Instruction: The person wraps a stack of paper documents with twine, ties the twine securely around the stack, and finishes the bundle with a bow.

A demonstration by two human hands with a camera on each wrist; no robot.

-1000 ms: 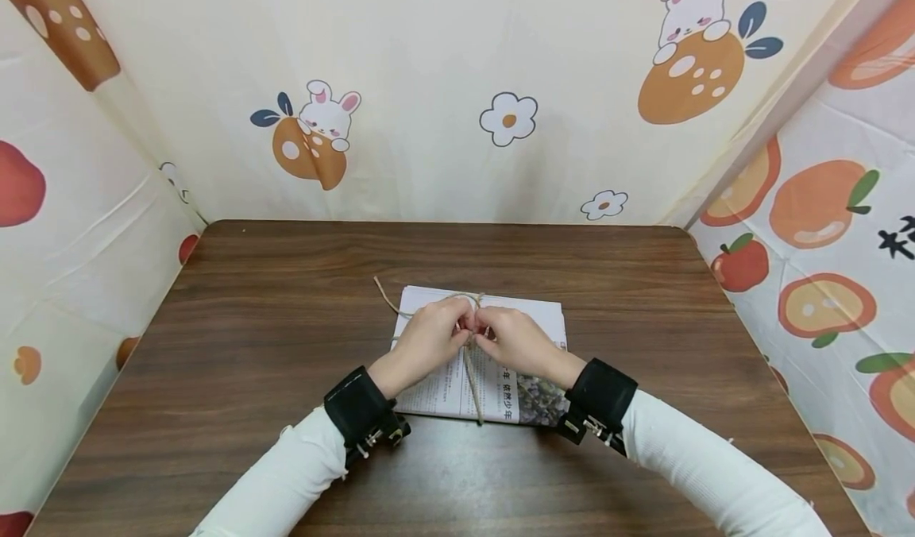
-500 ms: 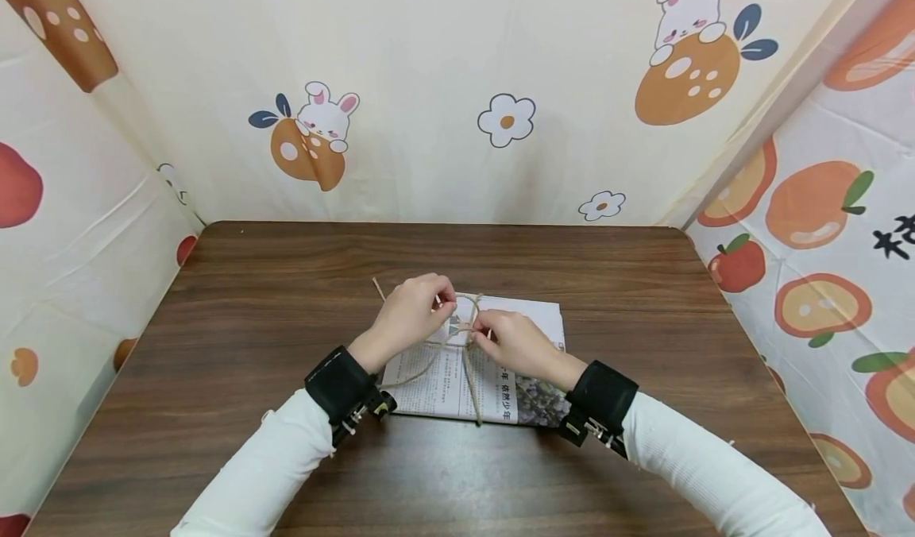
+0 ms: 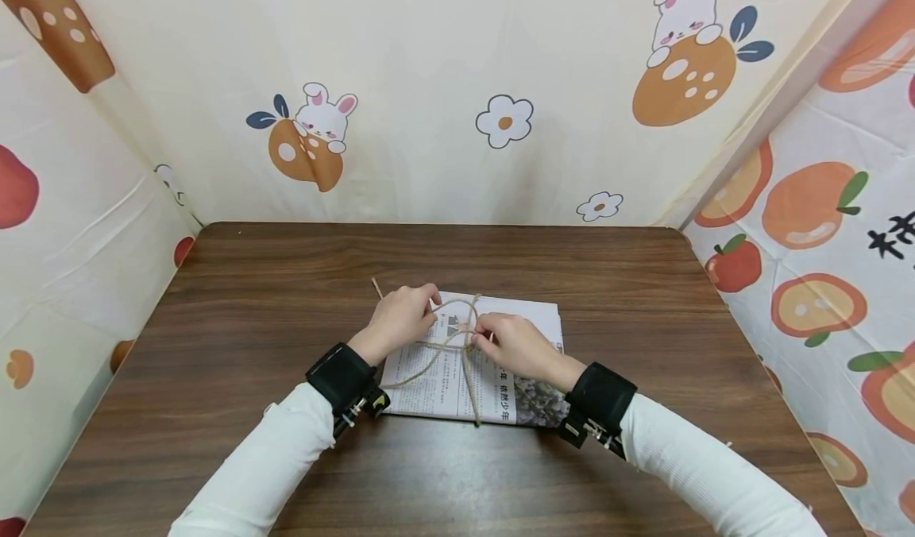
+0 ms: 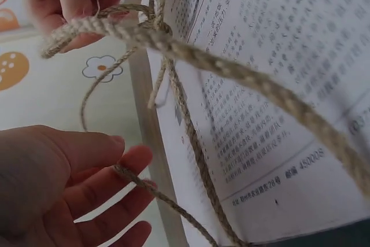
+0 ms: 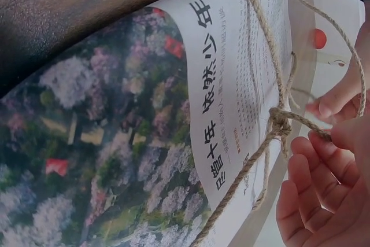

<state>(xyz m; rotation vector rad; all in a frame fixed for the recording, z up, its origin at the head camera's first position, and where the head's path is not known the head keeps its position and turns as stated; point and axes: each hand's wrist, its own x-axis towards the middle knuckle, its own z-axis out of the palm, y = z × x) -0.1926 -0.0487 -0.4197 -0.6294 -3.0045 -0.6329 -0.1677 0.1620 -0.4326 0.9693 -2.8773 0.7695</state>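
A flat stack of newspaper [image 3: 443, 390], with columns of print and a flower photo on one part, lies on the table. Jute twine [image 4: 196, 157] runs across it and meets in a knot [image 5: 280, 122] on top. Over the stack's left side, my left hand [image 3: 399, 318] holds a strand of the twine between thumb and fingers, the other fingers loosely bent. Beside the knot, my right hand [image 3: 518, 346] pinches a short loop of twine between thumb and forefinger. A loose twine end [image 3: 376, 285] sticks out past the stack's far left corner.
The brown wood-grain table [image 3: 286, 267] reaches back to a cream curtain [image 3: 429, 28] with rabbit and flower prints. Fruit-print cloth [image 3: 808, 227] hangs along the right side. Black wrist straps [image 3: 341, 378] with small cameras sit on both arms.
My left hand has moved away from the knot to the left, drawing a strand of twine into a wide curve. My right hand stays at the knot.
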